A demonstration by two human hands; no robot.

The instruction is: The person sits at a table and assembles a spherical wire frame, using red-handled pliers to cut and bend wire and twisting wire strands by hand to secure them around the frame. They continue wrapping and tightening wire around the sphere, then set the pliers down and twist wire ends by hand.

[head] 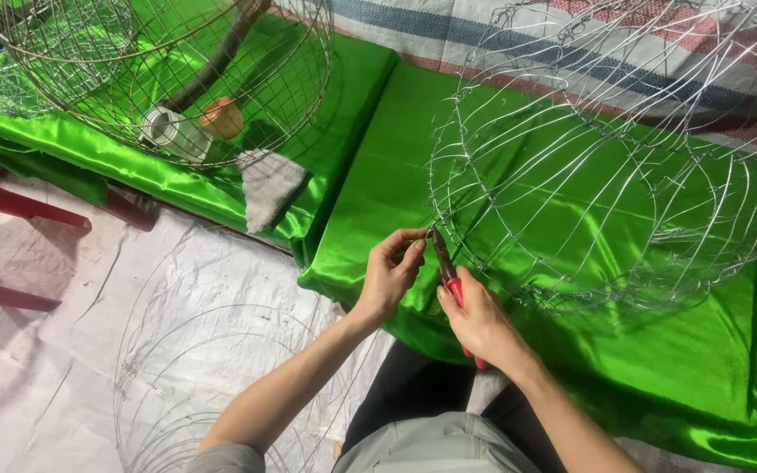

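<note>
Green satin cloth (378, 193) carries a wire frame (606, 175) near its front edge; left hand (389, 271) pinches a wire strand, right hand (481, 322) squeezes red-handled pliers (445, 263); twisting seems underway, needing steady grip.

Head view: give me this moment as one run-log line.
left hand: pinching rim wire of round silver wire basket frame | right hand: gripping red-handled pliers, tip at rim | surface: green satin cloth

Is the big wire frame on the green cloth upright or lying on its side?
On its side: the wire frame shows its round opening toward the camera.
</note>
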